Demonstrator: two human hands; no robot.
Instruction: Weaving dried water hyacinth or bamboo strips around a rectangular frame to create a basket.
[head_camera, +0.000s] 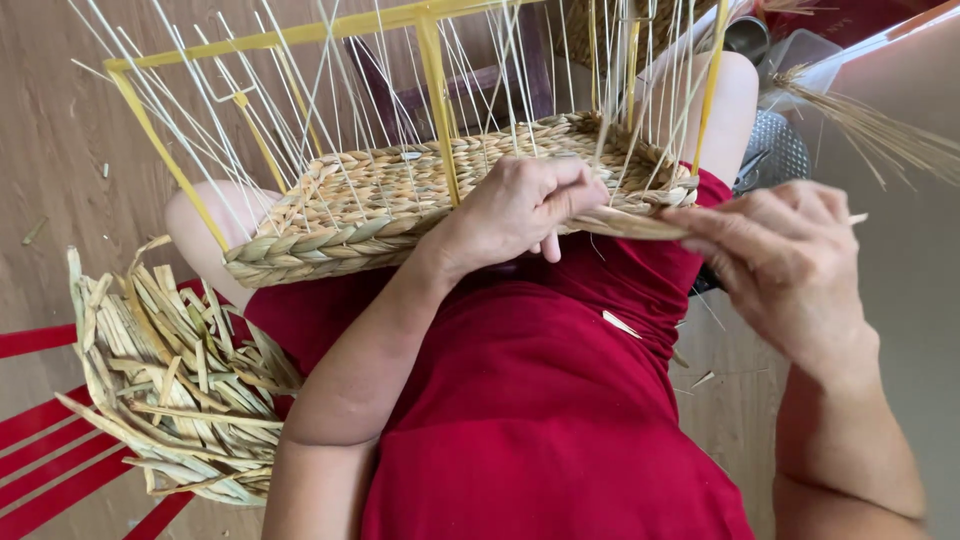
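A half-woven straw basket (380, 200) rests on my knees, built on a yellow wire frame (432, 70) with many thin pale stakes rising from it. My left hand (520, 210) presses on the braided rim near its front edge, fingers curled over the weave. My right hand (785, 260) sits to the right of the basket, pinching a flat dried straw strand (640, 225) that runs from the rim to my fingers. I wear a red dress (540, 400).
A bundle of dried straw strips (170, 380) lies at my left on a red slatted seat (50, 440). Wooden floor (60, 120) lies beyond. Loose straw (880, 130) and a metal container (780, 150) are at the upper right.
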